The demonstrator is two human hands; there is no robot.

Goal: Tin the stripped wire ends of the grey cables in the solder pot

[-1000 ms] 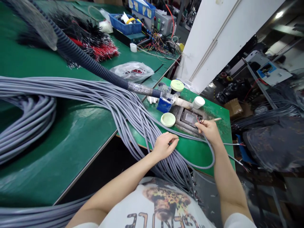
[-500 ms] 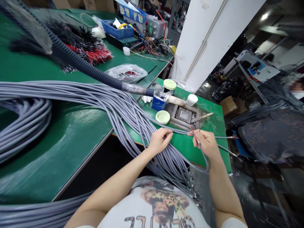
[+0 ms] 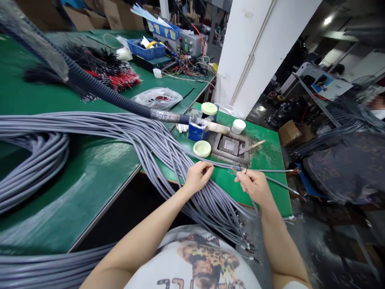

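My right hand (image 3: pixel 254 185) pinches a grey cable near its end, where thin coloured wires (image 3: pixel 236 170) fan out, red, blue and black among them. The cable hangs from the hand and bends down toward the table's front edge. My left hand (image 3: pixel 198 176) is closed, thumb against the fingers, over the thick bundle of grey cables (image 3: pixel 168 152). Whether anything is between its fingers cannot be made out. Beyond the hands sits a solder pot (image 3: pixel 230 145) in a grimy frame, with a flat scraper (image 3: pixel 252 147) lying across its right edge.
A ribbed hose (image 3: pixel 120 94) crosses from upper left, its nozzle by a blue box (image 3: pixel 197 131). Near it stand a pale green dish (image 3: pixel 202 148), a lidded jar (image 3: pixel 209 108) and a white tub (image 3: pixel 238 126). A white pillar (image 3: pixel 252 52) rises behind. Another person (image 3: pixel 339 164) is at right.
My right hand has shifted slightly left, and the coloured wires now fan out more toward the left. My left hand stays closed over the bundle. The view has shifted slightly.
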